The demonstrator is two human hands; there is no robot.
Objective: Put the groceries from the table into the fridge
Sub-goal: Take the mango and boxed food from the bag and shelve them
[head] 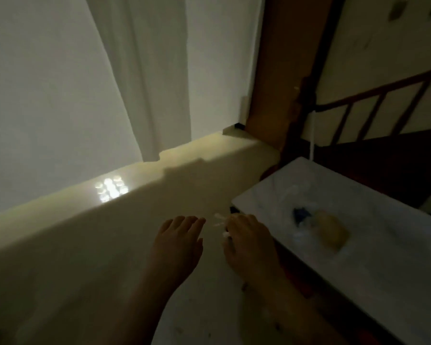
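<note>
We see our left hand (178, 239) spread flat and empty above the pale floor (85, 270). Whether our right hand (249, 241) holds anything, we cannot tell. A blurred yellowish grocery packet (330, 231) lies on the white desk (396, 282), right of both hands.

A white table (373, 277) is seen, dim and blurry. On it a pale yellow lump (331, 231) is seen, and just beside that lump, on its left, a small dark blue thing (301, 214). Left of the table a cream floor (85, 245) is seen, with a patch of bright white spots (110, 188) on it. Beyond the floor a pale grey-white wall (47, 95) is seen. Behind the table a brown door frame (284, 70) and dark brown railings (373, 108) are seen.
</note>
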